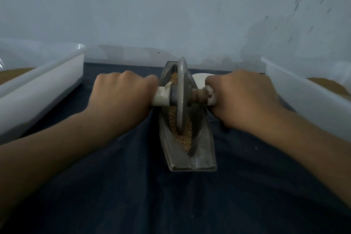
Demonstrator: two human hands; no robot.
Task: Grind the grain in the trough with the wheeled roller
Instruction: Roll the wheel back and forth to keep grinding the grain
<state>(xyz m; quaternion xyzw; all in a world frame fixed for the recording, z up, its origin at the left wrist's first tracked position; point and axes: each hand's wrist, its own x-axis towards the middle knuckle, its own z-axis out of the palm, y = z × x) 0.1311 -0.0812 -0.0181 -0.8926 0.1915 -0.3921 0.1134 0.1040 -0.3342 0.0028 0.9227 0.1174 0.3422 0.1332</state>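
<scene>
Dark cloth (133, 195) covers the tabletop. The left hand (121, 93) at 9 o'clock and the right hand (241, 97) at 3 o'clock grip the wheeled roller (182, 93), which stands in grain (182, 137) inside the central trough (190, 163).

Dull grey metal trough (201, 159) and wheeled roller (182, 89); matt dark cloth (133, 186); translucent plastic tubs (47, 81)

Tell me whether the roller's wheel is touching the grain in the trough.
Touching. The head view shows the wheel's lower rim sunk into the grain, with grain lying on either side of it inside the trough.
</scene>
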